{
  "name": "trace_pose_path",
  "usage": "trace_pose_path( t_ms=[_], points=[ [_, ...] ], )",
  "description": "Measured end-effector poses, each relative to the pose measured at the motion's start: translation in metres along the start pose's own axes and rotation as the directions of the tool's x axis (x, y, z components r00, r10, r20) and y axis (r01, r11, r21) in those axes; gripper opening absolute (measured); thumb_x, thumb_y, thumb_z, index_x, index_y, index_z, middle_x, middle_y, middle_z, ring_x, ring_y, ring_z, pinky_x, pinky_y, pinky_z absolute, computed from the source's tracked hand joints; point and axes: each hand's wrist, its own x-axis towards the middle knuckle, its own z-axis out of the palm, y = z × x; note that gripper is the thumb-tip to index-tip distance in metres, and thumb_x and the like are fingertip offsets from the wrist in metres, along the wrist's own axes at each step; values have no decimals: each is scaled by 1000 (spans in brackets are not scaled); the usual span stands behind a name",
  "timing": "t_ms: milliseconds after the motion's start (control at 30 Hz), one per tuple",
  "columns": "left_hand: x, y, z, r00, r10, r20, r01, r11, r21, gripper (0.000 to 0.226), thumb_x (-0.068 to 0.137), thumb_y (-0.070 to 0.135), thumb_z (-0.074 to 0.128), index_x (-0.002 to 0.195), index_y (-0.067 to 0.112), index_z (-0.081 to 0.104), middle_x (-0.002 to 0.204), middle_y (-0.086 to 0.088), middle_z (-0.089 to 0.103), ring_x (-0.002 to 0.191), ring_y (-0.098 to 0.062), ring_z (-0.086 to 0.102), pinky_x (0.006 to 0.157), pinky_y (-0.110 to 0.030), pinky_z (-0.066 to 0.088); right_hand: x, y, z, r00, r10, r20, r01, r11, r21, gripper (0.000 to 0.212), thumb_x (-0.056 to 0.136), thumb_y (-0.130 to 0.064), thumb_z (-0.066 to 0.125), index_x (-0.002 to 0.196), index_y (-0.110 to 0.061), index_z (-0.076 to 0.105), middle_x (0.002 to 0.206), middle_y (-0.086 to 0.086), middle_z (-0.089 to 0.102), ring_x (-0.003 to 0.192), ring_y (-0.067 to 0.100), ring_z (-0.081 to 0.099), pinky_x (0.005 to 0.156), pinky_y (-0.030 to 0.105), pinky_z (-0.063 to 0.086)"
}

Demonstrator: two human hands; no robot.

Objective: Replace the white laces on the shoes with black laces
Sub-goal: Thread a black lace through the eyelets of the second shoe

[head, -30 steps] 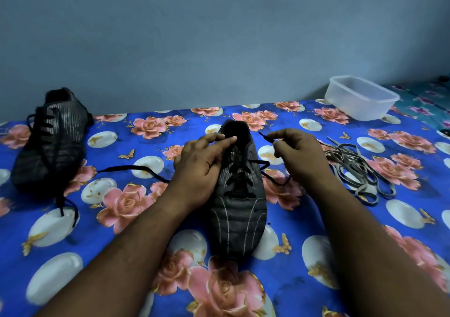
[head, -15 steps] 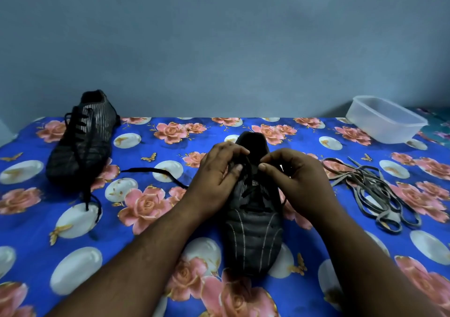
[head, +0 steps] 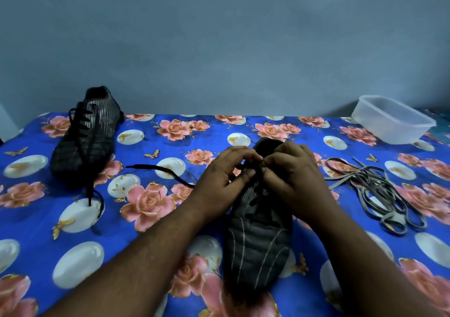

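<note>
Black flat lace pinched by left hand and right hand over ribbed shoe.

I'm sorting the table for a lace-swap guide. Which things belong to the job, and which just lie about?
In the job: near shoe, black lace, left hand, right hand, far shoe, pile of pale laces.
Lying about: plastic tub, flowered cloth.

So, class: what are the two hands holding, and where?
Both hands, left and right, pinch the black lace at the near shoe's top eyelets.
</note>
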Motion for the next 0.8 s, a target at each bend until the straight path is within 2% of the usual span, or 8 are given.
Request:
trace_pose_path(
  t_ms=[167,233,333,467,533,633,700,800],
  points=[
    [-1,-2,1,1000,-7,4,7,1000,-14,27,96,18,62,122,24,67,125,18,58,116,-14,58,91,-28,49,1,6,2,981,152,118,-173,964,201,11,97,-20,61,89,-27,64,94,-12,57,100,15,48,83,26,35],
    [-1,-2,1,1000,-13,2,13,1000,-12,27,96,17,62,122,25,67,126,17,58,115,-12,58,90,-27,49,1,5,1,967,221,123,-252,875,412,14,101,-19,56,88,-22,63,88,-8,62,89,13,56,75,27,42],
    [-1,-3,-1,1000,-13,-11,13,1000,-9,26,96,14,63,120,24,67,123,19,58,111,-7,57,86,-20,44,1,1,-4,947,307,89,-279,656,701,12,101,-11,57,93,-13,66,83,0,74,78,8,66,69,19,52],
    [-1,-3,-2,1000,-5,-10,5,1000,5,26,95,16,64,120,24,67,123,19,58,110,-4,56,84,-16,41,1,1,-10,940,339,49,-247,573,781,12,95,2,62,101,-5,71,83,4,78,79,7,74,71,13,54],
    [-1,-3,-1,1000,-2,-4,2,1000,13,27,96,20,63,121,25,67,124,17,58,113,-5,56,88,-24,44,1,3,-12,943,327,65,-259,594,762,18,95,2,63,106,-6,73,86,2,79,82,6,74,72,10,53],
    [-1,-4,0,1000,2,-2,-2,999,33,27,96,23,62,123,26,67,126,15,58,118,-8,56,98,-38,48,2,7,-15,955,286,74,-264,716,646,18,93,-5,69,104,-16,77,90,-5,79,89,4,73,76,10,51],
    [-1,-6,0,1000,5,-9,-4,999,33,27,96,24,62,123,26,67,125,16,58,117,-9,56,97,-37,50,1,8,-17,969,241,46,-230,826,515,16,88,-10,76,97,-22,79,92,-14,77,92,0,70,78,8,48],
    [-1,-7,0,1000,4,-14,-3,1000,27,27,95,24,63,122,27,67,124,18,58,118,-9,56,96,-37,50,0,7,-19,983,183,-10,-169,926,338,17,85,-17,80,90,-33,79,90,-23,74,96,-2,65,79,9,45]
  ],
)
